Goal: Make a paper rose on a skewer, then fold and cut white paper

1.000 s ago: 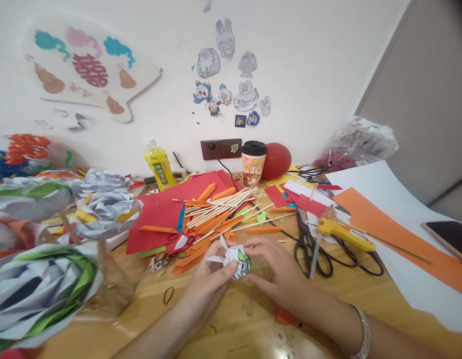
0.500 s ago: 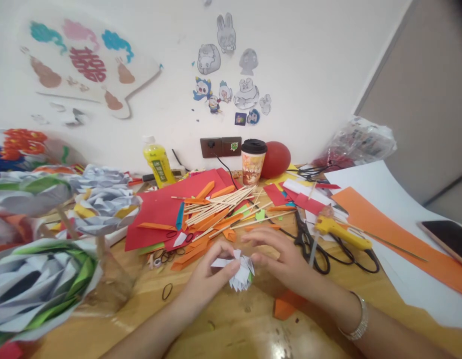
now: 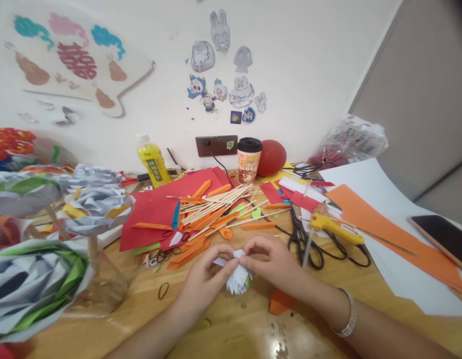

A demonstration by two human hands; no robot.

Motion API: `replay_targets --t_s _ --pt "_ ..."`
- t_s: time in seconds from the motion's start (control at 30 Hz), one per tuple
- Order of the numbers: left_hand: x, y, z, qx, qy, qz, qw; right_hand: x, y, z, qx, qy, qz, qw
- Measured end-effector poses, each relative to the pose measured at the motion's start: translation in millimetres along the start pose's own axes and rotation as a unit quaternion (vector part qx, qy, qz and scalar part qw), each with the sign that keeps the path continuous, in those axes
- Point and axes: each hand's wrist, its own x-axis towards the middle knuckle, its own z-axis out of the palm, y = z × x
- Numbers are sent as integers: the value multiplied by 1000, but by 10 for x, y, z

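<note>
Between my hands is a small folded-paper flower (image 3: 237,280), white with a green piece on its right side and pointed tips facing down. My left hand (image 3: 212,271) pinches it from the left with thumb and forefinger. From the right, my right hand (image 3: 266,259) pinches the white paper at its top, thumb and fingertip close to the left thumb. Part of the flower is covered by the fingers. Under my right wrist lies a folded orange paper piece (image 3: 280,302). Just beyond my hands are a heap of wooden sticks (image 3: 212,207) and folded orange strips (image 3: 189,253).
Black scissors (image 3: 300,237) and a yellow glue gun (image 3: 337,229) lie to the right, near white sheets and a phone (image 3: 442,237). Large paper flowers (image 3: 32,289) stand at left. Behind are a drink bottle (image 3: 153,162), a lidded cup (image 3: 249,160) and a red balloon (image 3: 272,158).
My right hand has moved left and closed its fingertips on the flower's top; before, its fingers were apart beside it. My left hand keeps its pinch. The view has shifted slightly right.
</note>
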Motion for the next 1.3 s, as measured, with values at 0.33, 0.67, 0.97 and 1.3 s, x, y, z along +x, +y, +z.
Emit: replay_targets --t_s 0.33,0.67,0.97,1.3 --pt "122 -79 -68 -56 -104 -85 989 25 137 27 131 -75 125 981" --pt "101 -50 -50 94 -101 -13 990 9 101 -13 -40 -76 48 995" --pt "85 -36 -79 180 -127 24 975 15 148 -60 -157 -86 -44 983" --pt "101 -88 -83 -177 -79 -75 978 17 123 -40 -28 87 -67 993"
